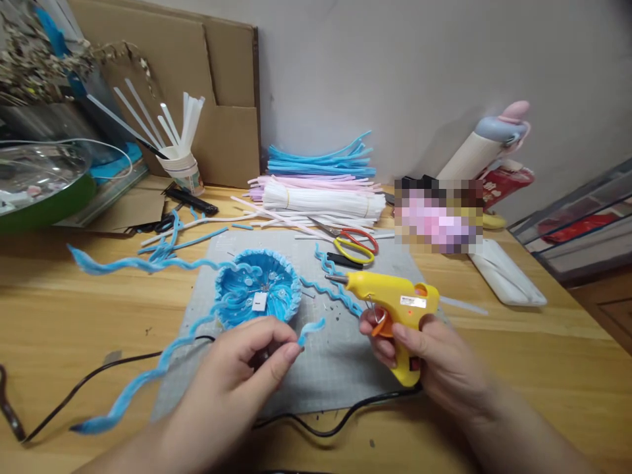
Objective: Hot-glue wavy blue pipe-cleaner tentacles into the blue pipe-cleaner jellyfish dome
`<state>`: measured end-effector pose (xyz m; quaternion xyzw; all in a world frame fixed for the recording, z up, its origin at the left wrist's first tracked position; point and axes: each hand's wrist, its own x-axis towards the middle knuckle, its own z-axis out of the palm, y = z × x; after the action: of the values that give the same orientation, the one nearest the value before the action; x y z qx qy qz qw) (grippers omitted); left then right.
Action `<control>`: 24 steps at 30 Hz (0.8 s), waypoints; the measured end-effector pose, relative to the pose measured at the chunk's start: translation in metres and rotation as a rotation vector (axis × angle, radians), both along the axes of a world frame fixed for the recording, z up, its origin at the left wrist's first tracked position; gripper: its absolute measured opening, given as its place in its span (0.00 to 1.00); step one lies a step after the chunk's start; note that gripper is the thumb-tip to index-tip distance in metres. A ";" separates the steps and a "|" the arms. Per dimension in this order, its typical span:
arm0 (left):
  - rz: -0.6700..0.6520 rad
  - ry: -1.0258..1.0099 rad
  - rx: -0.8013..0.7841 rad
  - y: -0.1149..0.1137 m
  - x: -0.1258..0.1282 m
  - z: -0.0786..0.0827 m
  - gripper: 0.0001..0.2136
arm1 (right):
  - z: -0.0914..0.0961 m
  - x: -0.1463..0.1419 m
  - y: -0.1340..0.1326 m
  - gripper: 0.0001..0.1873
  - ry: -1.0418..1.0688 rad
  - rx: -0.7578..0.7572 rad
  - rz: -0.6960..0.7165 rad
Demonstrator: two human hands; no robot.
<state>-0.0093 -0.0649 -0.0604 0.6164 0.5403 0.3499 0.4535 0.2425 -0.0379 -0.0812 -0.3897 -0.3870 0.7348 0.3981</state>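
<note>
My left hand (pixel 247 372) pinches a wavy blue pipe cleaner (pixel 313 327) between thumb and fingertips, a short curled end sticking out to the right. My right hand (pixel 444 359) is wrapped round the handle of a yellow hot glue gun (pixel 385 289), fingers by its orange trigger. Its metal nozzle points left, apart from the pipe cleaner. Just beyond my left hand, a blue bowl-shaped piece (pixel 295 280) made of pipe cleaners lies hollow side up. Long wavy strands (pixel 162 264) trail from it to both sides. A small white square (pixel 259 302) sits inside it.
The bowl-shaped piece rests on a grey cutting mat (pixel 316 388). Scissors (pixel 353 245) lie behind it, near bundled white pipe cleaners (pixel 323 201) and blue ones (pixel 320 160). A cup (pixel 184 172) holds glue sticks. A black cord (pixel 336 431) crosses the front; a white phone-like object (pixel 508 273) lies right.
</note>
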 end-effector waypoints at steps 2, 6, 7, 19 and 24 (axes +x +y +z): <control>0.007 -0.045 -0.033 -0.003 -0.001 0.000 0.13 | -0.006 0.002 -0.003 0.15 0.038 -0.005 0.038; 0.019 -0.158 -0.136 -0.006 -0.003 -0.002 0.16 | -0.010 0.005 -0.009 0.18 0.062 0.000 0.091; 0.035 -0.217 -0.183 -0.006 -0.003 -0.002 0.16 | -0.010 0.005 -0.010 0.19 0.034 0.025 0.088; -0.114 -0.770 -0.776 0.003 -0.012 0.003 0.15 | -0.008 0.001 -0.012 0.16 -0.164 0.283 0.007; -0.106 -0.787 -0.747 0.004 -0.011 0.004 0.14 | -0.012 0.003 -0.013 0.17 -0.202 0.316 -0.005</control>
<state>-0.0202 -0.0613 -0.0569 0.2622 0.3853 0.3151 0.8268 0.2459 -0.0511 -0.0934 -0.3950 -0.5347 0.6210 0.4153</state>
